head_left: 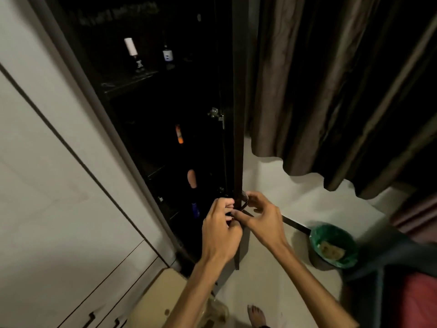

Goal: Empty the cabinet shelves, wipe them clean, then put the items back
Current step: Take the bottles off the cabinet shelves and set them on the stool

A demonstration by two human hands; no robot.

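Cabinet (165,114) interior stands dark with its door (237,114) swung edge-on toward the camera, likely so the shelves can be reached; a white-capped bottle (130,47) and a labelled bottle (167,55) sit on an upper shelf, not yet removed. Low at the door edge, left hand (221,229) and right hand (259,217) meet with fingers curled, pinching a small dark thing I cannot identify.

head cam: the only view, worn on my head | looks forward and steeply down along my forearms | close on the dark cabinet door (237,129) edge | wide angle takes in shelves above, floor (267,268) and my foot (256,314) below
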